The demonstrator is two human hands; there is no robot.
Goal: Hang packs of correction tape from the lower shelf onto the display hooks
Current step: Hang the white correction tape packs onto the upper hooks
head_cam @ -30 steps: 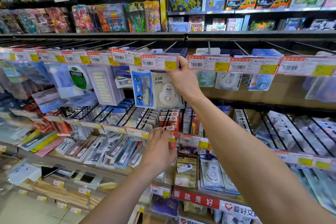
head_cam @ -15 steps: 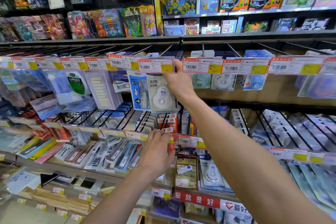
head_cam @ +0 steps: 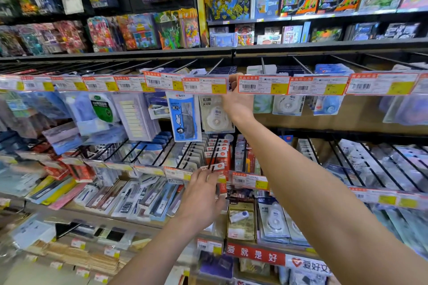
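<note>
Tags (head_cam: 203,85) in red and yellow line the upper hook row across the middle of the frame. The right hand (head_cam: 238,102) is raised just right of centre, and its fingers go up into the gap between two tags. They are hidden there, so I cannot tell whether they grip anything. Touching its left edge hangs a tape pack (head_cam: 216,115), with a blue pack (head_cam: 184,118) beside that. More tape packs (head_cam: 287,105) hang to the right of the hand.

Below centre, the left hand (head_cam: 201,194) shows its back. Its fingertips lie against the lower tag rail (head_cam: 250,180) and the front card of a row of red packs (head_cam: 218,155); whether they pinch it is unclear.

Shelf packs (head_cam: 274,220) of correction tape lean in the lower right centre, next to a yellow pack (head_cam: 240,222) and above a red banner (head_cam: 254,254). The right forearm (head_cam: 324,192) crosses in front of the right-hand hooks and covers part of that stock. Pen packs (head_cam: 129,201) lie at lower left, and toy packs (head_cam: 143,32) fill the upper left.
</note>
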